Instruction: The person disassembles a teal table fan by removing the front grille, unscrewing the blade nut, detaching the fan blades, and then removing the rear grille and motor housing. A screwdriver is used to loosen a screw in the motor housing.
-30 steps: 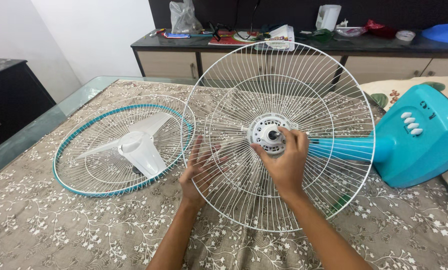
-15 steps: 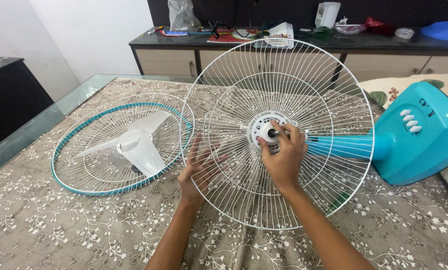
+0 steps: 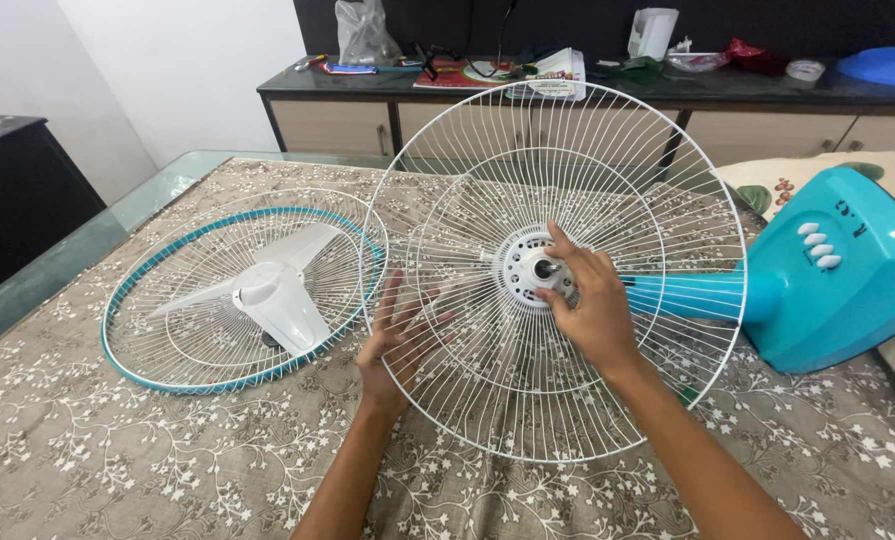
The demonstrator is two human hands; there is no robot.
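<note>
So the main thing here is the white wire guard (image 3: 568, 130), the big round cage, standing up on its edge right in front of the person. The right hand (image 3: 593, 305) is on its centre, with the thumb above and the fingers curled below the white hub ring (image 3: 523, 262) around the dark shaft (image 3: 545, 268). Honestly can't tell if it's actually pinching the ring or just resting on it. The left hand (image 3: 393, 345) is flat and wide open with the fingers fanned out. It's pressed against the lower left part of the cage, and you can see it through the wires.

My read: this is the bit where the centre ring gets worked by hand while the cage is braced. The ring looks thin and sits close against the wires, so it probably wants a fingertip grip, plus that flat hand stopping the whole cage from spinning or tipping.

Just past the right hand, the teal neck (image 3: 683, 295) runs out from behind the hub to the teal base (image 3: 848, 275) with its white buttons, which lies on its side further to the right. Out beyond the left hand, a second guard with a teal rim (image 3: 168, 360) lies flat, with the white blade (image 3: 273, 295) sitting in it. It's touching or just overlapping the upright cage. Everything's on a brown flowered tablecloth (image 3: 118, 450), and there's a cluttered dark counter (image 3: 668, 95) well behind the hands.
</note>
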